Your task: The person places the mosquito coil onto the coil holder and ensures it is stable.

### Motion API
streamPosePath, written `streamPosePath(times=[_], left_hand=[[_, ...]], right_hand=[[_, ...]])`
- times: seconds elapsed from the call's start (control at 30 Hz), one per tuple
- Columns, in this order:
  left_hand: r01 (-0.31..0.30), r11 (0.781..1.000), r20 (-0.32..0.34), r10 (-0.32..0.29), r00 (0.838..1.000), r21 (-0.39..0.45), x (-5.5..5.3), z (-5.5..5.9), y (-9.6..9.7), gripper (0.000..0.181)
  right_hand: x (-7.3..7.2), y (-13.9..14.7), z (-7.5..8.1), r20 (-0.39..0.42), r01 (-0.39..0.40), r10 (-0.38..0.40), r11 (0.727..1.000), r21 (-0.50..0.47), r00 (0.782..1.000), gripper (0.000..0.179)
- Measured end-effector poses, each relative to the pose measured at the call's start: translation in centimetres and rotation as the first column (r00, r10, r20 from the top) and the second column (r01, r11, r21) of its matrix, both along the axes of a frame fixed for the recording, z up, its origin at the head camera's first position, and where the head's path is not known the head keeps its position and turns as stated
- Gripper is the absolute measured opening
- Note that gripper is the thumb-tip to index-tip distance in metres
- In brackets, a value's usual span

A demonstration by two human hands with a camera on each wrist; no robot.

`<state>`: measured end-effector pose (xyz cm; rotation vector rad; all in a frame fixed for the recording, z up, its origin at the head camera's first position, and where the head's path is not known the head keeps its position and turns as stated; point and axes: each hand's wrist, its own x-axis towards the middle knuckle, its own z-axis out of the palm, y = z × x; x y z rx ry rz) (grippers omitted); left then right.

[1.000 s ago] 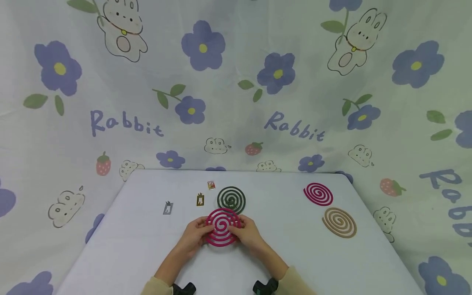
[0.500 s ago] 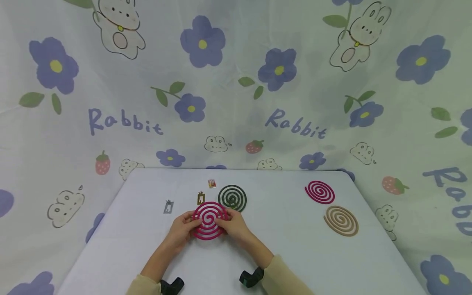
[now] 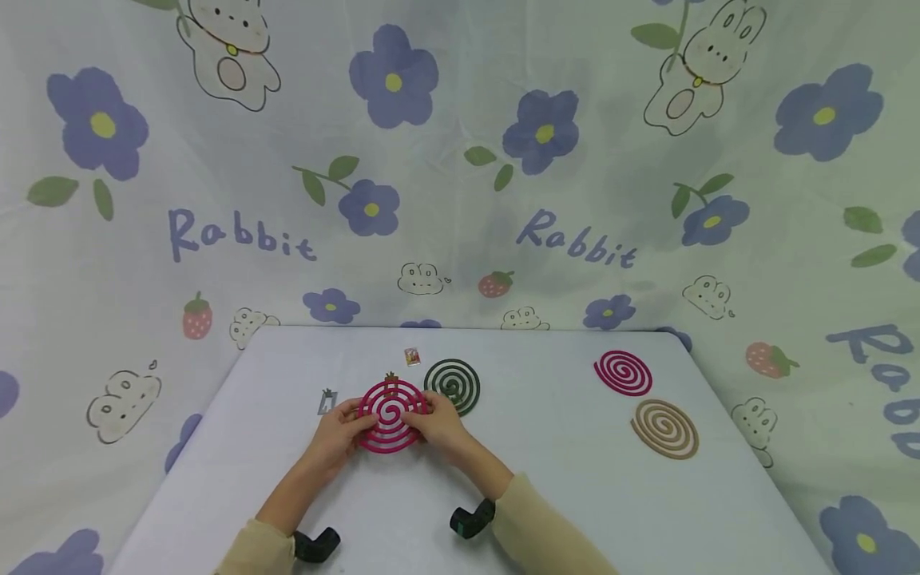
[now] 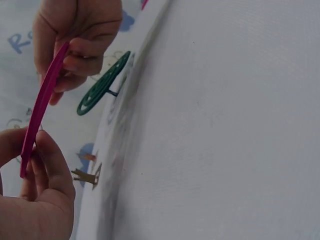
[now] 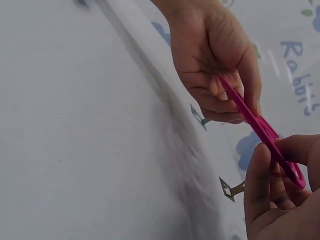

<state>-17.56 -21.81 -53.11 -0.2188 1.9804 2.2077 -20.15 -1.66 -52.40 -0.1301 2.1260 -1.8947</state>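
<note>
Between both hands a magenta mosquito coil (image 3: 390,414) is held up, flat face toward the head camera. My left hand (image 3: 336,433) pinches its left side, thumb in front and fingers behind. The right hand (image 3: 443,424) pinches the right side the same way. In both wrist views the coil (image 4: 42,114) appears edge-on, above the white table. Partly hidden behind it in the head view is a gold metal coil stand (image 3: 391,376). A silver coil stand (image 3: 327,401) is just beyond my left hand. By my right fingers, a dark green coil (image 3: 452,389) sits raised on a support.
Farther right on the white table (image 3: 561,447) lie another magenta coil (image 3: 624,374) and a tan coil (image 3: 665,430). A small red-and-yellow piece (image 3: 412,356) lies near the back edge. A rabbit-print curtain (image 3: 460,160) hangs behind.
Both hands have carried the magenta coil leftward and slightly away from the body, from in front of the green coil to over the gold stand in the head view.
</note>
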Motion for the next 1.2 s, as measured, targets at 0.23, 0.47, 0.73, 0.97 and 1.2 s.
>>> streamPosePath(times=[0.23, 0.47, 0.73, 0.97, 1.2], left_hand=[[0.013, 0.997, -0.003, -0.013, 1.000, -0.070, -1.0, 1.4, -0.7, 0.056], [0.008, 0.993, -0.037, -0.012, 0.999, -0.115, -2.1, 2.9, -1.3, 0.058], [-0.001, 0.998, -0.041, -0.001, 0.999, -0.055, -4.5, 3.7, -1.6, 0.061], [-0.061, 0.996, -0.016, 0.062, 0.998, 0.065, -6.0, 3.2, -1.2, 0.056], [-0.128, 0.986, 0.015, 0.128, 0.992, 0.105, -6.4, 2.2, -0.5, 0.056]], right_hand=[[-1.1, -0.6, 1.6, -0.001, -0.004, 0.004, 1.000, 0.001, 1.000, 0.037], [-2.1, -1.3, 3.2, 0.013, 0.008, -0.007, 1.000, -0.001, 1.000, 0.042], [-3.7, -2.3, 3.9, 0.011, 0.078, -0.078, 0.996, -0.039, 0.997, 0.055], [-4.7, -3.4, 3.1, 0.048, 0.155, -0.151, 0.984, -0.090, 0.987, 0.064], [-5.0, -4.2, 2.0, 0.128, 0.221, -0.206, 0.968, -0.123, 0.970, 0.050]])
